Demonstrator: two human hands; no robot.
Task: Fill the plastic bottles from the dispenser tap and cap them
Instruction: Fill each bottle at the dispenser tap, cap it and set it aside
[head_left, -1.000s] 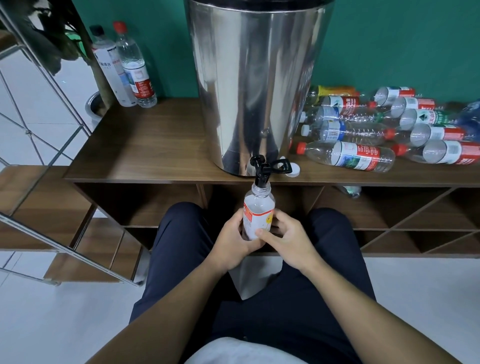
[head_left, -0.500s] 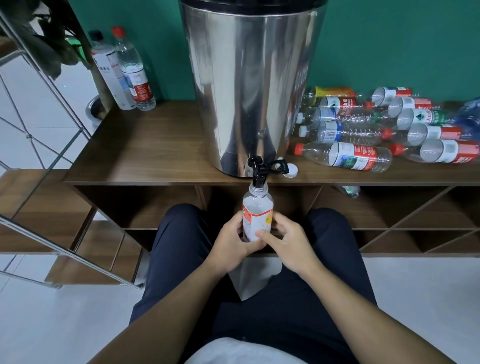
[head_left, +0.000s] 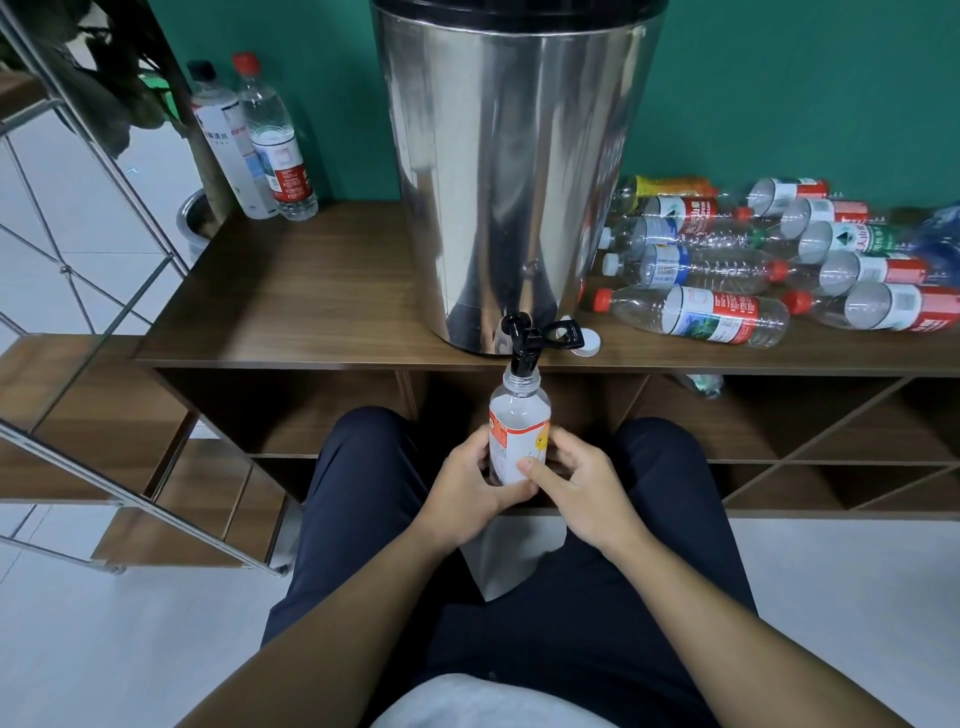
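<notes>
A: Where do we locate the bottle being filled?

B: We hold the small bottle (head_left: 518, 436) upright, uncapped, its open neck directly under the black tap (head_left: 524, 345) of the steel dispenser (head_left: 511, 171), which stands at the front edge of the wooden shelf (head_left: 291, 291). Liquid reaches the bottle's shoulder.

A: Grip status?

B: Our left hand (head_left: 467, 486) is wrapped around the lower body from the left; our right hand (head_left: 574, 483) clasps it from the right, thumb pressed on the label. Both hands are closed on the bottle.

A: Surrounding items?

B: A white cap (head_left: 589, 345) lies on the shelf just beside the tap. Empty bottles (head_left: 727, 270) lie on their sides right of the dispenser; two standing bottles (head_left: 254, 140) sit at the shelf's back left corner
</notes>
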